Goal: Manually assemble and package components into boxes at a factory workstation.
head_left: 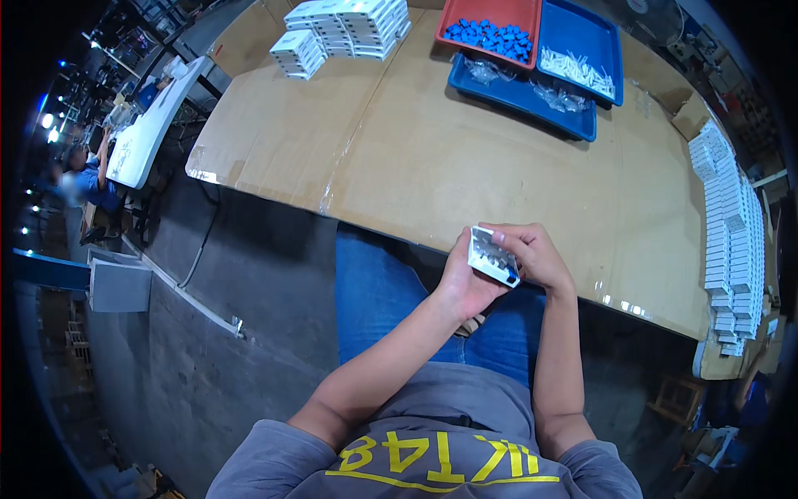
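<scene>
The left hand [462, 283] grips a shallow white rectangular case [490, 258] at the near edge of the brown cardboard-topped table [465, 158]. The right hand [542, 256] touches the case; whether that grip is closed cannot be determined.

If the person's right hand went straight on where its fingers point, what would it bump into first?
The right hand would likely meet the white box at its thumb first, then the left hand, though depth is unclear.

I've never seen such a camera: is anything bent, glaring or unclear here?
Head view: the table looks curved in outline, the corners black; head view, far left: lamps glare against a dim, soft background; head view, near table edge: clear tape glints.
</scene>
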The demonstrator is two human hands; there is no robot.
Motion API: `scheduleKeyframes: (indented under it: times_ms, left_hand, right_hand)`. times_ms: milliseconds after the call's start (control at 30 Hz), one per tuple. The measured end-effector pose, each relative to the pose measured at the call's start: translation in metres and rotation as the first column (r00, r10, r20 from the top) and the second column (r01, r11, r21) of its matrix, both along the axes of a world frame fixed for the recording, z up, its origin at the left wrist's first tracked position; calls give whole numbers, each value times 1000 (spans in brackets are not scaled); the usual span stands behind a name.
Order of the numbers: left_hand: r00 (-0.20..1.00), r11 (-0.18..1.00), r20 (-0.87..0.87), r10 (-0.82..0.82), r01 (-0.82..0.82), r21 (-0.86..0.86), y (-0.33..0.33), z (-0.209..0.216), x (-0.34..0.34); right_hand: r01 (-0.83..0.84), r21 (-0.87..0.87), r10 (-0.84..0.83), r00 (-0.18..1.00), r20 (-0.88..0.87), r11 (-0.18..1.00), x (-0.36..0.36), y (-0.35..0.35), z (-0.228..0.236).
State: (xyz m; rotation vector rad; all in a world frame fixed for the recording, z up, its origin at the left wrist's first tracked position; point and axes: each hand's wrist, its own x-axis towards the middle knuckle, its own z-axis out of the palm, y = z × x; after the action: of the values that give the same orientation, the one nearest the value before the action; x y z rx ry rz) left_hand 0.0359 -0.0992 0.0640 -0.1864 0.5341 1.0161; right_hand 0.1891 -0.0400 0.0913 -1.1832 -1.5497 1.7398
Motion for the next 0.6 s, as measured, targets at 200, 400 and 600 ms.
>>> scheduleKeyframes:
  times_ms: [200,400,600]
  left_hand:
    - [1000,999,-17,-4,3,-48,1,7,-2]
    - [1000,999,-13,-16,15,-50,2,1,-3]
    - [999,999,-35,-21,20,-48,4,7,-2]
  right_hand:
    - [7,-21,-5,998,69,1000,-2,0,-7]
    - [-18,-38,23,992,125,999,-4,1,0]
    - [-23,-27,26,993,116,999,-3,2,3]
